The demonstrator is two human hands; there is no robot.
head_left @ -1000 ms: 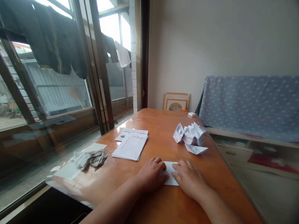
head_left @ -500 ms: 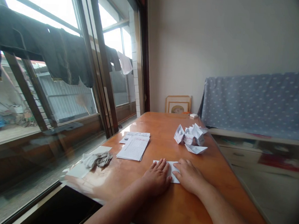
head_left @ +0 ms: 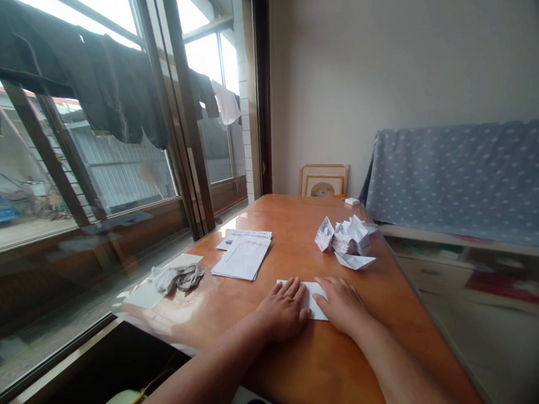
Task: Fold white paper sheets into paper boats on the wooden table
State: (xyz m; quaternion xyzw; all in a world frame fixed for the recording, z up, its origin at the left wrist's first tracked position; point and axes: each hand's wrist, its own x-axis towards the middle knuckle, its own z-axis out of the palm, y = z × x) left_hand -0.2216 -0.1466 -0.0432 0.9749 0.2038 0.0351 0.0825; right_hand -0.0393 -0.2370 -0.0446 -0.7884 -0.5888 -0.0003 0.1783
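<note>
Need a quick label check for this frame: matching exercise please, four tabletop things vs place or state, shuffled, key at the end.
Things
1. White paper
2. Paper shapes
3. Stacked sheets
4. Grey cloth

Place or state
A. Crumpled, near the left edge of the table
B. Folded into points, clustered on the right
C. Under the left hand and the right hand
D. Lying flat in an overlapping pile, bearing rows of text

Pairs: 1-C, 2-B, 3-D, 4-A
</note>
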